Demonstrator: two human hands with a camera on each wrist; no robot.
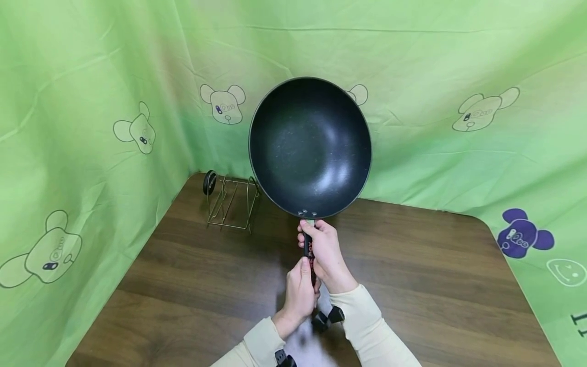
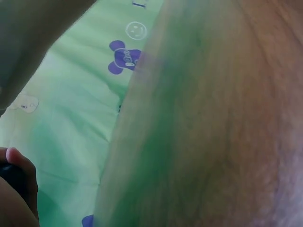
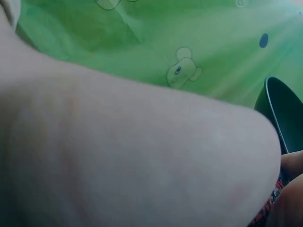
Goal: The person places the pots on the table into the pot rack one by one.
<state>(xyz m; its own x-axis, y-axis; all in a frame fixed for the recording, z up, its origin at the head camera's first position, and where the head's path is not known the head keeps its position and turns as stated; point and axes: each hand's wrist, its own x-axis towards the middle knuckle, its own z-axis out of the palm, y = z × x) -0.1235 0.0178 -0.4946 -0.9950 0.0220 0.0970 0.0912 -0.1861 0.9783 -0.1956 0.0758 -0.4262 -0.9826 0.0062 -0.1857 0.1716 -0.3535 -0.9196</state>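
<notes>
A dark wok (image 1: 310,148) is held up over the table, its inside facing the head camera and its handle (image 1: 309,250) pointing down toward me. My right hand (image 1: 324,251) grips the handle close to the wok's rim, thumb laid along it. Lower down, my left hand (image 1: 300,289) grips the same handle near its end. In the right wrist view part of the wok (image 3: 286,109) shows at the right edge, beyond the large blurred hand. A hand wrapped round something black (image 2: 13,177) shows at the lower left of the left wrist view.
A gold wire rack (image 1: 229,206) with a black round piece (image 1: 209,182) stands at the table's back left, left of the wok. The brown wooden table (image 1: 435,265) is bordered by green cloth (image 1: 412,61) with printed bear heads at the back and sides.
</notes>
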